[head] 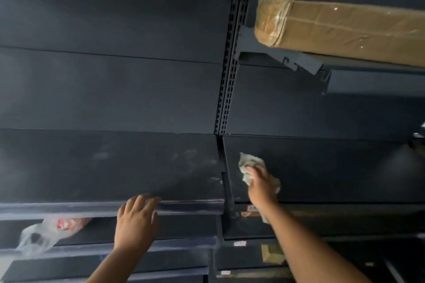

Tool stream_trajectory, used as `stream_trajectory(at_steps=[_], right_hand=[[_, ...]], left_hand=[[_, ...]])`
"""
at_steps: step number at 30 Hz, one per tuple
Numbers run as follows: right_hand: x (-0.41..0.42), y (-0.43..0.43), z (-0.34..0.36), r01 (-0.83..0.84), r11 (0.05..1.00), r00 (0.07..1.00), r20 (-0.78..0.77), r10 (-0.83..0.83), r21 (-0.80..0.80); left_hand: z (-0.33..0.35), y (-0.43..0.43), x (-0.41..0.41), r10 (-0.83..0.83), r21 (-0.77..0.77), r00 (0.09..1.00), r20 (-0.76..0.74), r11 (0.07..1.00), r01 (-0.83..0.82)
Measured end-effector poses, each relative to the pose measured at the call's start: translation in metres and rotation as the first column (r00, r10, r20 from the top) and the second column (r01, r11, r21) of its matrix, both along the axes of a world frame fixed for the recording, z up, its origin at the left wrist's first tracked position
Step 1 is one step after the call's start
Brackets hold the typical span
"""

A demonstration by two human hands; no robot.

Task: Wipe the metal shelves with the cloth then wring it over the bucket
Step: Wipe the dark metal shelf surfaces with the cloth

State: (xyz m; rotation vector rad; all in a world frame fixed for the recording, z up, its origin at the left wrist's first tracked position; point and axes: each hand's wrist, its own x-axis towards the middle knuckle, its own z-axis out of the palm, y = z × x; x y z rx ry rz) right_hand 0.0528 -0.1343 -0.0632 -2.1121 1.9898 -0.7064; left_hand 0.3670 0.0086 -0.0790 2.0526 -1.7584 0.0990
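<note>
Dark metal shelves fill the view. My right hand (261,187) presses a crumpled pale cloth (249,163) flat onto the right shelf (333,167), near its left end. The cloth sticks out past my fingers on both sides. My left hand (138,218) rests on the front lip of the left shelf (103,165), fingers spread over the edge, holding nothing. Dusty smears show on the left shelf. No bucket is in view.
A perforated upright post (230,76) separates the two shelf bays. A long cardboard package wrapped in tape (340,27) lies on the upper right shelf. A plastic bag with red-and-white contents (53,230) sits on a lower left shelf. Small labels and a cardboard piece (272,256) lie lower right.
</note>
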Motion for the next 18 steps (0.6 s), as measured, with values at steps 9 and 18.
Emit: stream_trajectory(at_steps=[9, 18], right_hand=[[0.115, -0.011, 0.039, -0.052, 0.992, 0.809, 0.587, -0.027, 0.118], [0.125, -0.009, 0.009, -0.066, 0.949, 0.978, -0.170, 0.123, 0.309]], left_hand=[[0.001, 0.006, 0.017, -0.091, 0.025, 0.996, 0.011, 0.996, 0.090], [-0.002, 0.008, 0.015, -0.115, 0.022, 0.992, -0.050, 0.993, 0.116]])
